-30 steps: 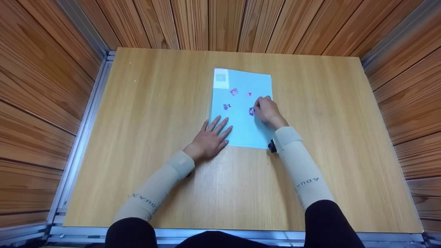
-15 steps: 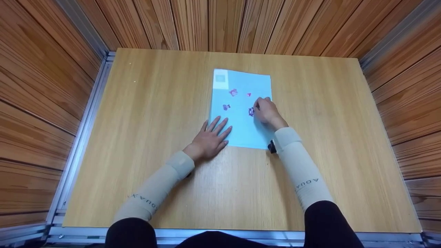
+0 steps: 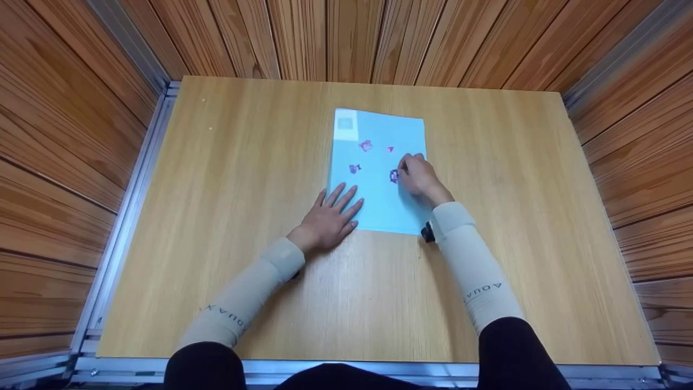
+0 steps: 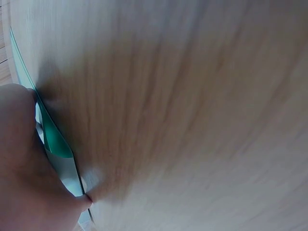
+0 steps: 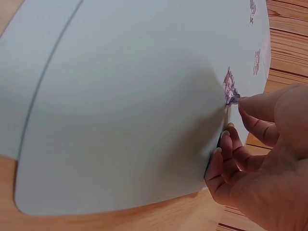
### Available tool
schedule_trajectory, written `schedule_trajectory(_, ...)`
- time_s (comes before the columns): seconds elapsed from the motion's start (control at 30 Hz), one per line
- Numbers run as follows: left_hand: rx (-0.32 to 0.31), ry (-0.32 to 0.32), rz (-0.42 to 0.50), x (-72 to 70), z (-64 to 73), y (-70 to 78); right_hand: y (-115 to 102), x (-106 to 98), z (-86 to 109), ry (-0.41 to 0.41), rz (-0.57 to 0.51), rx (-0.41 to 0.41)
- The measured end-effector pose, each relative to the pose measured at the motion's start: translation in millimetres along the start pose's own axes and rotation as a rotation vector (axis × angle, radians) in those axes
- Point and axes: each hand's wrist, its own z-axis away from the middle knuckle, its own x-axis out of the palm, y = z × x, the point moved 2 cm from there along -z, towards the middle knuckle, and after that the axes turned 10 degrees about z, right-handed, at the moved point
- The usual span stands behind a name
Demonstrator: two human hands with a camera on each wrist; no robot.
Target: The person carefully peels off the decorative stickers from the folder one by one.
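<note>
A light-blue folder lies on the table with several small pink and purple stickers on it. My right hand is over its right side, thumb and index finger pinching the edge of a purple sticker. In the right wrist view that sticker meets the tip of my thumb, and the other fingers are curled by the folder's surface. My left hand rests with spread fingers on the folder's lower left corner. In the left wrist view the folder's edge bows up a little beside my left hand.
On the folder are also a pink sticker, a small heart sticker, another purple sticker and a white label. The wooden table is bounded by metal rails and wood-plank walls.
</note>
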Motion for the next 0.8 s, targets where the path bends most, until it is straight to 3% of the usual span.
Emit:
schedule_trajectory(0.57, -0.020, -0.029, 0.012, 2.9, -2.1, -2.5, 0.7, 0.3, 1.8, -0.014, -0.038, 0.009)
schedule_trajectory(0.8, -0.007, -0.016, 0.012, -0.1, 0.5, 0.2, 0.8, -0.9, 1.9, 0.004, -0.013, -0.039)
